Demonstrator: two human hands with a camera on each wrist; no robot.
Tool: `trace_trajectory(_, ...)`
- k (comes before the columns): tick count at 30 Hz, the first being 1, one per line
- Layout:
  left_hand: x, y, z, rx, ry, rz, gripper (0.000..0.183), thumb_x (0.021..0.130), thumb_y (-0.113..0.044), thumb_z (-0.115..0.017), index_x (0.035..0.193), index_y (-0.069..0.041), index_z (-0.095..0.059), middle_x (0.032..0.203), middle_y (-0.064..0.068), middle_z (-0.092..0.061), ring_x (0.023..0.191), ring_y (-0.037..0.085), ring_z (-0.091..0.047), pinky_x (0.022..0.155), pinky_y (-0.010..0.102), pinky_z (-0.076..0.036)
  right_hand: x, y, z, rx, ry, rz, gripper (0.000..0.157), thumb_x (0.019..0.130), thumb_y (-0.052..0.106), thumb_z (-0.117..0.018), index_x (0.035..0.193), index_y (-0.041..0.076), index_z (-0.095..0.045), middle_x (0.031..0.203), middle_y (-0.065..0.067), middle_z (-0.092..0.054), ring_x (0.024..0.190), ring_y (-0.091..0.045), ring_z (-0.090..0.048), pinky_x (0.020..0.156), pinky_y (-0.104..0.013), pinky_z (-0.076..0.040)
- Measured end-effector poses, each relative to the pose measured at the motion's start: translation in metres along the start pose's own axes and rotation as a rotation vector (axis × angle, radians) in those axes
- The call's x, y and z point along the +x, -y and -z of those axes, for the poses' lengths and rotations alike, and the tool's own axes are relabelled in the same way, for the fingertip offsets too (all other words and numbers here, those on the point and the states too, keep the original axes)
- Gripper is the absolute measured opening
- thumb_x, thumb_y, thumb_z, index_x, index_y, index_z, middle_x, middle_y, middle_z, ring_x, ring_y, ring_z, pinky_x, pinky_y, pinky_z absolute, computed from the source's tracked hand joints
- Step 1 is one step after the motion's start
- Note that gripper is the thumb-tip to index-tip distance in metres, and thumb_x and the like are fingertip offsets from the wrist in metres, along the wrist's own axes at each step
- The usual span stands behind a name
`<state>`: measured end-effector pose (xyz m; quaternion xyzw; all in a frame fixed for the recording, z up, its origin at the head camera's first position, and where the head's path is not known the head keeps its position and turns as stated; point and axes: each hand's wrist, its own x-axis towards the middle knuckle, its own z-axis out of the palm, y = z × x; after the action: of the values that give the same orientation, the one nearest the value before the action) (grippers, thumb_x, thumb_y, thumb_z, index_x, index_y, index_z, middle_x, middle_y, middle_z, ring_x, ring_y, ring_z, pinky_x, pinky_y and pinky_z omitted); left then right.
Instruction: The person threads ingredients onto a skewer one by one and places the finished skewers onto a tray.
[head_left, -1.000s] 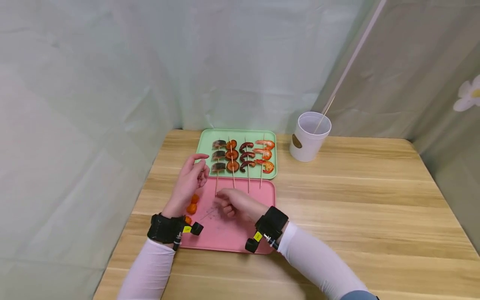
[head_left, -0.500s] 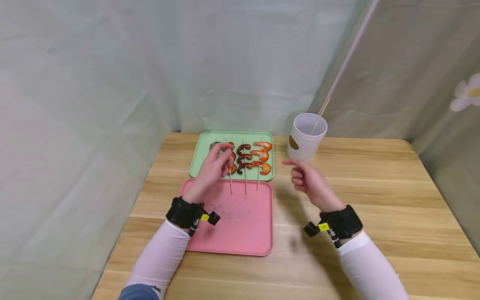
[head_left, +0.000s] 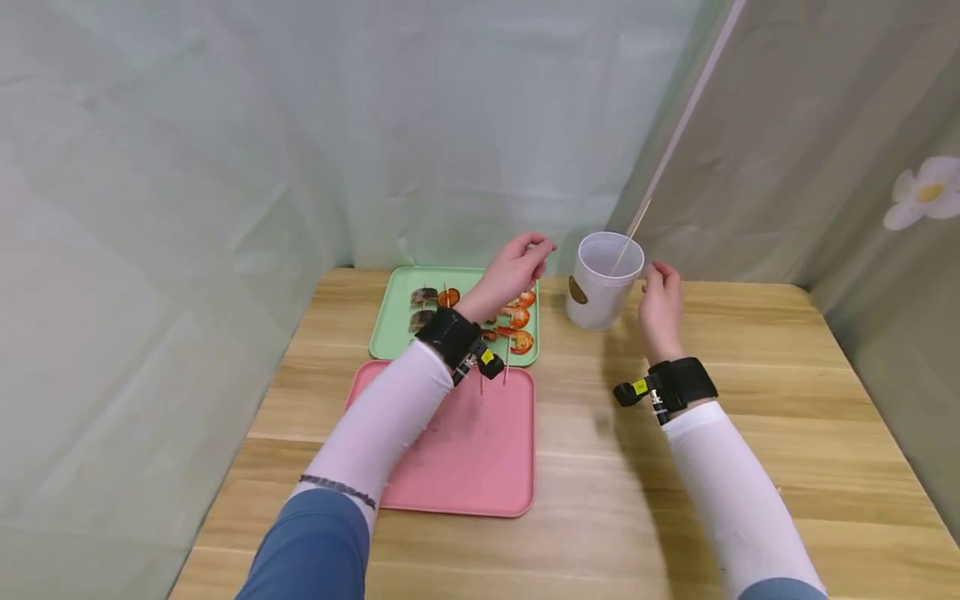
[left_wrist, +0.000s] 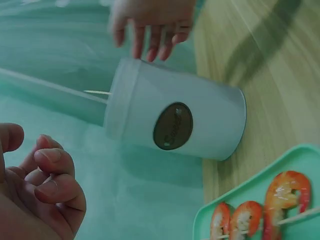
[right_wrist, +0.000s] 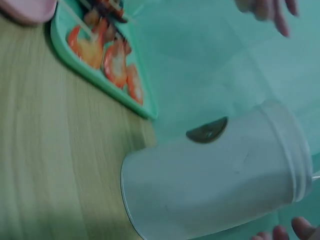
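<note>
A white bucket (head_left: 592, 307) with a brown oval label stands upright on the table, with one thin wooden skewer (head_left: 640, 218) leaning out of its mouth. My left hand (head_left: 516, 268) hovers left of the bucket above the back of the green tray (head_left: 384, 321). Its fingers are loosely curled and hold nothing, as the left wrist view shows of the same hand (left_wrist: 50, 192). On the bucket's other side is my right hand (head_left: 662, 310), fingers close to the rim. In the left wrist view those fingertips (left_wrist: 151, 52) hang right at the rim, relaxed.
Skewered shrimp (head_left: 517, 340), mushroom (head_left: 447, 297) and dark fish pieces (head_left: 422, 321) lie on the green tray, partly hidden by my left arm. In front of it is a pink tray (head_left: 480, 475). Skewer ends stick out over the pink tray. A pale curtain (head_left: 450, 125) hangs behind.
Both hands have left the trays and come to the bucket: the right hand moved right and back, the left forward and right. The orange balls seen earlier are out of view.
</note>
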<state>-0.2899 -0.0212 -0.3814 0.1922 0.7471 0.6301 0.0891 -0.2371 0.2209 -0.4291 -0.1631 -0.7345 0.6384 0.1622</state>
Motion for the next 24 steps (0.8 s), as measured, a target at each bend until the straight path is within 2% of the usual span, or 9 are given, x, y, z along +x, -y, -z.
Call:
trace_trajectory(2,0.015,0.000,-0.010,0.080,-0.015,-0.013,0.030,0.115,-0.030,-0.053,0.126,-0.006,-0.064,0.080,0.003,-0.054,0.063,0.016,-0.045,0.058,0.027,-0.036,0.006,-0.003,-0.002,-0.075,0.033,0.041,0.064,0.115,0.042,-0.034,0.164,0.001,-0.033,0.165,-0.019,-0.038,0.149,-0.032,-0.038,0.124,-0.039,-0.028)
trace_trajectory(5,0.033,-0.001,-0.023,0.214,-0.041,-0.036,0.032,0.114,-0.032,-0.054,0.127,-0.005,-0.066,0.088,0.003,-0.059,0.074,0.017,-0.052,0.068,0.028,-0.041,0.009,-0.008,-0.004,-0.147,0.075,0.095,0.066,0.116,0.042,-0.030,0.165,-0.002,-0.031,0.168,-0.022,-0.036,0.156,-0.033,-0.031,0.128,-0.042,-0.022)
trace_trajectory(10,0.055,-0.004,-0.041,0.481,-0.086,-0.131,0.032,0.112,-0.030,-0.053,0.128,-0.008,-0.069,0.107,0.005,-0.066,0.097,0.018,-0.060,0.086,0.029,-0.047,0.009,-0.018,-0.007,-0.149,0.090,0.165,0.060,0.117,0.035,-0.029,0.164,-0.002,-0.035,0.165,-0.021,-0.042,0.155,-0.030,-0.036,0.127,-0.041,-0.026)
trace_trajectory(13,0.065,-0.009,-0.051,0.582,-0.092,-0.181,0.032,0.111,-0.029,-0.054,0.129,-0.008,-0.070,0.117,0.007,-0.067,0.109,0.020,-0.061,0.094,0.029,-0.046,0.008,-0.020,-0.007,-0.159,0.088,0.195,0.058,0.117,0.032,-0.028,0.164,0.000,-0.036,0.165,-0.020,-0.042,0.155,-0.030,-0.036,0.127,-0.040,-0.025)
trace_trajectory(18,0.076,-0.015,-0.068,0.596,0.004,-0.188,0.036,0.112,-0.028,-0.054,0.137,-0.005,-0.066,0.135,0.011,-0.068,0.127,0.023,-0.061,0.106,0.028,-0.044,0.006,-0.021,-0.004,-0.223,0.065,0.202,0.059,0.118,0.033,-0.025,0.165,-0.001,-0.032,0.167,-0.023,-0.037,0.156,-0.035,-0.032,0.128,-0.044,-0.022)
trace_trajectory(24,0.088,-0.014,-0.087,0.674,0.122,-0.180,0.044,0.113,-0.029,-0.054,0.147,-0.001,-0.060,0.147,0.012,-0.064,0.138,0.024,-0.057,0.114,0.027,-0.041,0.006,-0.025,-0.005,-0.327,0.017,0.244,0.059,0.118,0.032,-0.024,0.162,-0.004,-0.036,0.161,-0.029,-0.043,0.151,-0.042,-0.040,0.126,-0.052,-0.027)
